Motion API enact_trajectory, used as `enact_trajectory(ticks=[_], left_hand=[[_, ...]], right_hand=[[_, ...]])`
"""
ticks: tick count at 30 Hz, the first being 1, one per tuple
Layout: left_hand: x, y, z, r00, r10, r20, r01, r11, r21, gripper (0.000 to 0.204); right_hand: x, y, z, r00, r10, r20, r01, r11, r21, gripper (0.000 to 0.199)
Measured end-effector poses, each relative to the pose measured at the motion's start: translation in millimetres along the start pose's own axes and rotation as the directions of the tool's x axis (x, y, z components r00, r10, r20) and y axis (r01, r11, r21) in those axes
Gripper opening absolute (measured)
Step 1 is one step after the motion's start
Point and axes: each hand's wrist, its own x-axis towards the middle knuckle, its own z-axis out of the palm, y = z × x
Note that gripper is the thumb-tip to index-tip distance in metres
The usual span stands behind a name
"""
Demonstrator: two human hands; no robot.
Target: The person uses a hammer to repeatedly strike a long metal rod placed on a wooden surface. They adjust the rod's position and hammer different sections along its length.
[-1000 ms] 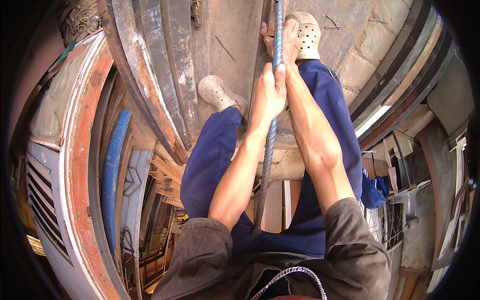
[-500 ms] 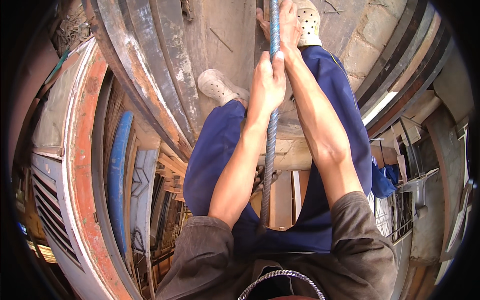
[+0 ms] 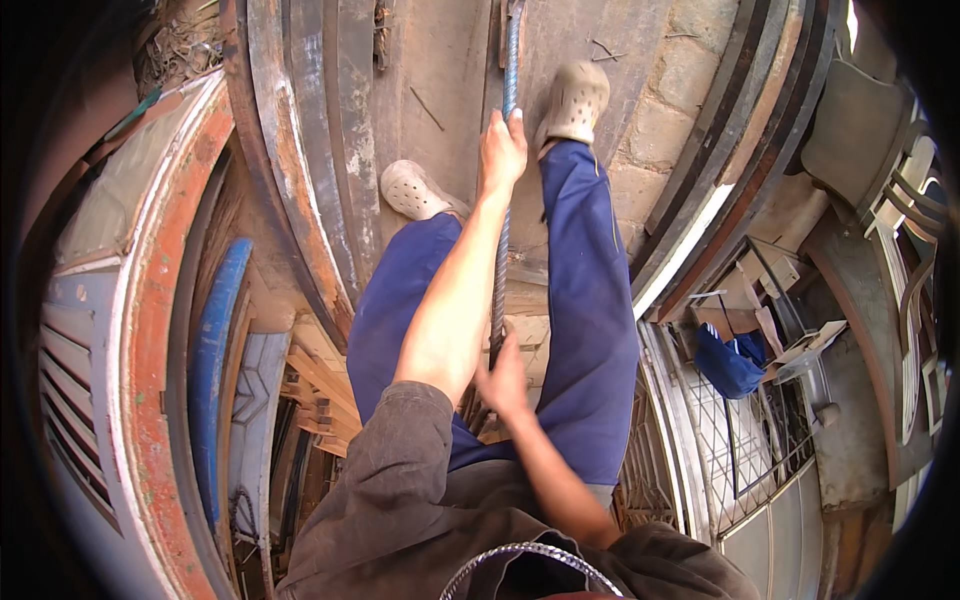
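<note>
Right hand (image 3: 505,378) has shifted from the top of the frame, where it was beside my right clog, down to just below centre; my left hand (image 3: 503,152) remains on the upper stretch of the ribbed rod (image 3: 502,250). Rod runs nearly upright through the middle of the frame, from the top edge down between my legs, bluish at its upper part, darker lower. Left hand: fingers closed around it, upper centre. Right hand: blurred, at the rod's lower part; cannot tell whether it is gripping or only touching. Between the two hands a length of rod shows bare. Left clog (image 3: 412,190) lies left of the rod, right clog (image 3: 580,103) to its right, upper centre.
</note>
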Motion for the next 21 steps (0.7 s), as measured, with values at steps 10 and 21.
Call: enact_trajectory(ticks=[10, 21], left_hand=[[-37.6, -7.3, -20.2, 0.959, -0.084, 0.271, 0.151, 0.960, -0.236, 0.054], [-226.1, -84.7, 14.3, 0.995, -0.100, -0.003, 0.099, 0.980, 0.174, 0.046]], right_hand=[[2.4, 62.5, 36.4, 0.967, 0.226, -0.116, -0.238, 0.966, -0.105, 0.027], [30.3, 141.9, 65.4, 0.959, 0.275, 0.066, -0.281, 0.954, 0.106, 0.037]])
